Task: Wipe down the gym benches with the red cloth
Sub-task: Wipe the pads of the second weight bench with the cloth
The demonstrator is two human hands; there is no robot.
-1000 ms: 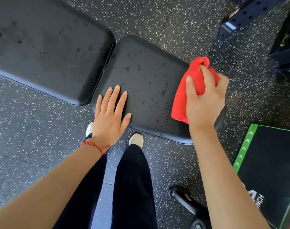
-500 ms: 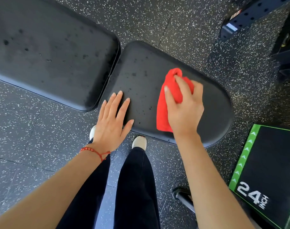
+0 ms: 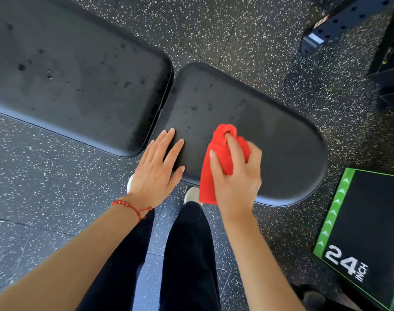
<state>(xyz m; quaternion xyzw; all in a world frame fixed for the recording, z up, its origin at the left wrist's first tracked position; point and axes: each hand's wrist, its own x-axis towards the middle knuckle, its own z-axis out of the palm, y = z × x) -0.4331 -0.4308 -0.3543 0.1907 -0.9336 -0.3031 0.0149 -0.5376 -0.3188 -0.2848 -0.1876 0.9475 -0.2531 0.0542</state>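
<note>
A black gym bench lies below me in two pads: the long back pad (image 3: pixel 75 79) at the left and the rounded seat pad (image 3: pixel 281 140) at the right, both dotted with dark droplets. My right hand (image 3: pixel 236 176) grips the bunched red cloth (image 3: pixel 216 162) and holds it down on the near middle of the seat pad. My left hand (image 3: pixel 158 167) rests flat with straight fingers on the seat pad's near left corner, a red bead bracelet on its wrist.
Speckled rubber floor (image 3: pixel 45 187) surrounds the bench. A black plyo box with a green edge (image 3: pixel 371 232), marked 24 inch, stands at the right. A black rack beam with holes (image 3: pixel 348 21) and other equipment sit at the top right. My legs and white shoes are below the seat pad.
My right hand has swept the red cloth leftward across the seat pad, from its right end to near my left hand. The left hand has stayed pressed on the pad.
</note>
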